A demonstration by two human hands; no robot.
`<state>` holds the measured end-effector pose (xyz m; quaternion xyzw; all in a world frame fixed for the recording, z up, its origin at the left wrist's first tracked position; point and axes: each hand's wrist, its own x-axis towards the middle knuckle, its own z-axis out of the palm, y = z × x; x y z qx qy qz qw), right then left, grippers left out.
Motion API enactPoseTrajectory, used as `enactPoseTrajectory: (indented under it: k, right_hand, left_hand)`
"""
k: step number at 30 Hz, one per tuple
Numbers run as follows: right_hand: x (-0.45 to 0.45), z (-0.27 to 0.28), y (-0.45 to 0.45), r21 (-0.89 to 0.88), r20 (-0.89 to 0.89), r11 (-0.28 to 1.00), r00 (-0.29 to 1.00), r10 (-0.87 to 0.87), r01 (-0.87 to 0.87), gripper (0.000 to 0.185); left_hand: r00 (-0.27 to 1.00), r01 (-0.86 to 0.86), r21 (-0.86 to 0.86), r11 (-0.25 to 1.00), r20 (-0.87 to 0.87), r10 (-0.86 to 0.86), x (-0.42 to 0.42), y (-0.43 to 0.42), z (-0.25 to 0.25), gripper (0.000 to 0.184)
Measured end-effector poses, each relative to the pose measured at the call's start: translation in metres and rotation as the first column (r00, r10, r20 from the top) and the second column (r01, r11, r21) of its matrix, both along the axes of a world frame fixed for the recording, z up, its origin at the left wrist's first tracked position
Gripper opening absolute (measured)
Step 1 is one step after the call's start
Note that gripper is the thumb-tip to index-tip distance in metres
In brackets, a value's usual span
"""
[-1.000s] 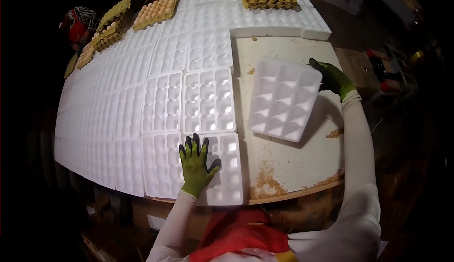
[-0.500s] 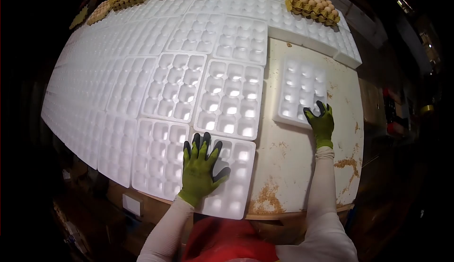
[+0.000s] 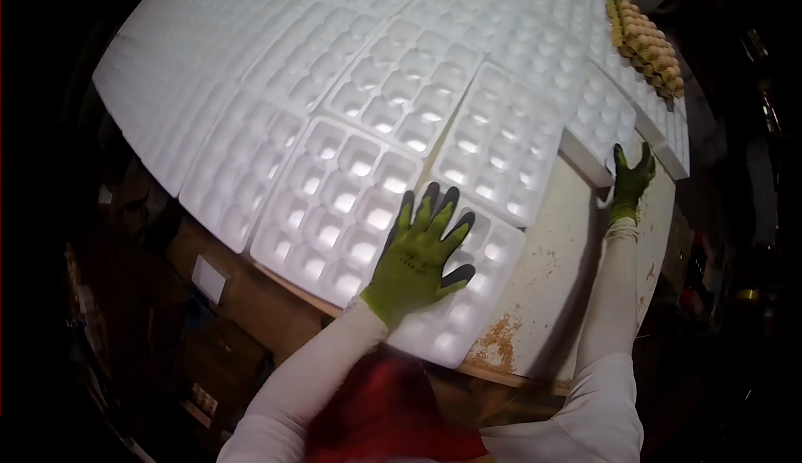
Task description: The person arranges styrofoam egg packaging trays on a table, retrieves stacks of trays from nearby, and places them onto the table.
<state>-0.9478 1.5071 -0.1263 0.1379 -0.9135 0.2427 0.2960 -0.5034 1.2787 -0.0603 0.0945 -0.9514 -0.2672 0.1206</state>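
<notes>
My left hand (image 3: 418, 254), in a green glove with dark fingertips, lies flat with fingers spread on a white foam tray (image 3: 455, 321) at the table's front edge. My right hand (image 3: 632, 181), gloved alike, is over the far right part of the table, its fingers apart. It is beside the right end of a white tray (image 3: 601, 112) that stands in line with the other trays. Whether its fingertips touch that tray cannot be made out. Rows of similar white trays (image 3: 334, 204) with square hollows fill the left and middle of the table.
A stack of egg cartons with brown eggs (image 3: 647, 45) sits on the trays at the far right. The bare tabletop (image 3: 543, 271) bears brown crumbs. Below the front edge, a white card (image 3: 209, 279) and dim boxes show at the left.
The loose tray has gone from my right hand to the back row, and that hand has moved farther away and right. My left hand stays on the front tray. The view has turned.
</notes>
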Motion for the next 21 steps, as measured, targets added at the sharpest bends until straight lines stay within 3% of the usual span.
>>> enactPoseTrajectory:
  k: [1,2,3,4,5,6,7,9,11,13,14,15,16,17,19,21]
  right_hand:
    - [0.009,0.012,0.021,-0.175,-0.08,0.95,0.965,0.249,-0.259,0.061]
    - [0.071,0.047,0.013,-0.379,0.036,0.9,0.969,0.245,-0.214,0.048]
    - [0.141,0.077,0.006,-0.434,0.007,0.84,0.931,0.364,-0.325,0.038]
    - [0.196,0.087,0.019,-0.192,-0.02,0.899,0.917,0.398,-0.394,0.036]
    - [0.281,0.103,0.003,-0.403,-0.029,0.726,0.8,0.599,-0.558,0.045]
    - [0.358,0.148,-0.03,0.372,-0.122,0.804,0.835,0.537,-0.463,0.049]
    - [0.42,0.152,-0.035,0.281,-0.004,0.676,0.703,0.711,-0.681,0.039]
    - [0.51,0.124,-0.039,-0.069,0.333,0.427,0.383,0.862,-0.902,0.048]
    - [0.574,0.068,-0.047,-0.326,0.579,0.303,0.065,0.813,-0.895,0.062]
    - [0.619,-0.01,-0.046,-0.424,0.749,0.38,-0.082,0.658,-0.822,0.078]
    - [0.634,-0.058,-0.042,-0.422,0.816,0.466,-0.1,0.57,-0.778,0.086]
    - [0.648,-0.113,-0.031,-0.397,0.869,0.557,-0.104,0.483,-0.73,0.094]
    - [0.657,-0.174,-0.014,-0.377,0.912,0.689,-0.116,0.394,-0.619,0.103]
    - [0.661,-0.235,0.001,-0.322,0.929,0.667,-0.089,0.36,-0.672,0.1]
    - [0.65,-0.284,-0.028,-0.161,0.977,0.579,-0.044,0.211,-0.799,0.101]
    - [0.627,-0.32,-0.08,0.056,0.998,0.428,0.044,-0.037,-0.902,0.106]
  left_hand:
    - [0.999,-0.005,0.039,0.999,-0.035,0.006,0.004,-0.001,-0.003,0.074]
    - [0.996,-0.01,0.064,0.998,-0.088,0.016,0.005,0.0,-0.008,0.072]
    - [0.99,-0.011,0.124,0.992,-0.139,0.028,0.007,0.002,-0.012,0.07]
    - [0.978,0.0,0.173,0.985,-0.205,0.035,0.009,-0.002,-0.014,0.069]
    - [0.952,-0.006,0.222,0.975,-0.296,0.074,0.012,-0.004,-0.012,0.065]
    - [0.913,0.007,0.264,0.965,-0.395,0.102,0.018,-0.006,-0.006,0.062]
    - [0.859,0.005,0.262,0.965,-0.496,0.13,0.032,-0.01,0.003,0.058]
    - [0.735,-0.078,0.28,0.957,-0.632,0.245,0.078,-0.008,0.014,0.053]
    - [0.586,-0.249,0.404,0.88,-0.661,0.469,0.14,-0.006,0.003,0.054]
    - [0.554,-0.415,0.521,0.745,-0.505,0.662,0.224,-0.002,-0.035,0.067]
    - [0.594,-0.514,0.506,0.692,-0.373,0.713,0.28,-0.005,-0.058,0.078]
    - [0.64,-0.67,0.37,0.644,-0.152,0.753,0.327,-0.004,-0.085,0.089]
    - [0.458,-0.743,0.545,0.389,-0.009,0.889,0.364,0.009,-0.127,0.084]
    - [0.335,-0.767,0.619,0.169,0.161,0.928,0.399,0.009,-0.157,0.077]
    - [0.063,-0.766,0.624,-0.154,0.311,0.948,0.465,0.036,-0.231,0.056]
    - [0.064,-0.79,0.584,-0.185,0.379,0.923,0.498,0.064,-0.273,0.048]
